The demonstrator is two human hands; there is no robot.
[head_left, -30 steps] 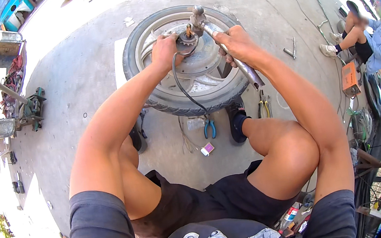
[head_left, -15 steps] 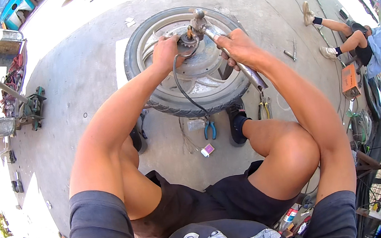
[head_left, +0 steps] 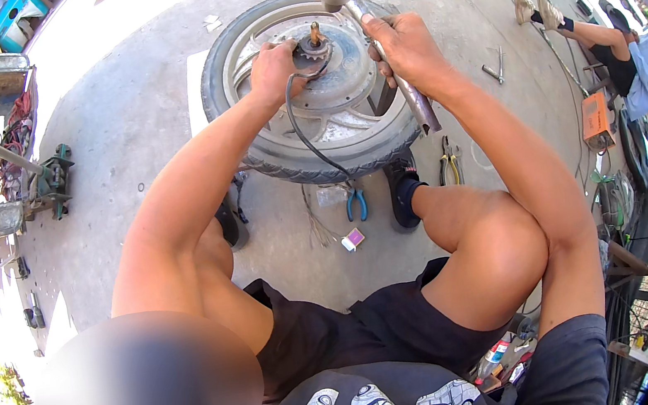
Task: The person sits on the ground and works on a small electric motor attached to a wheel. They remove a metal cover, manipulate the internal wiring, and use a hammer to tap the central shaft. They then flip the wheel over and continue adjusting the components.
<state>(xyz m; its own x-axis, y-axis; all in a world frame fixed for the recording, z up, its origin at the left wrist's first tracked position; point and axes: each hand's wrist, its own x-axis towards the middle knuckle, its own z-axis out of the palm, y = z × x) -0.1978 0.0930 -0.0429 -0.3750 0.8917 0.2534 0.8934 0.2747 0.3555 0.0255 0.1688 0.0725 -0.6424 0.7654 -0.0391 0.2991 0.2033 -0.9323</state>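
A spoked wheel with a black tyre [head_left: 319, 171] lies flat on the ground between my feet. At its hub, a toothed metal ring [head_left: 310, 55] sits around an upright, brass-coloured axle end [head_left: 315, 32]. My left hand [head_left: 275, 74] is closed at the ring's left side, its inner fingers partly hidden. A black cable [head_left: 296, 127] loops out beside that hand and down over the tyre. In my right hand [head_left: 408, 47] is a hammer [head_left: 416, 101], gripped by its metal handle. Its blurred head is raised beyond the axle end, apart from it.
Blue-handled pliers [head_left: 355, 204], yellow-and-black pliers [head_left: 448, 160] and a small box [head_left: 353, 239] lie near my feet. An L-shaped tool [head_left: 495, 66] is to the right. A bench vise [head_left: 59, 179] stands left; a seated person [head_left: 644, 71] and orange box [head_left: 597, 120] are right.
The hammer head has lifted up and away from the axle end, and my right hand has risen with it. My left hand stays at the toothed ring. The view has shifted slightly.
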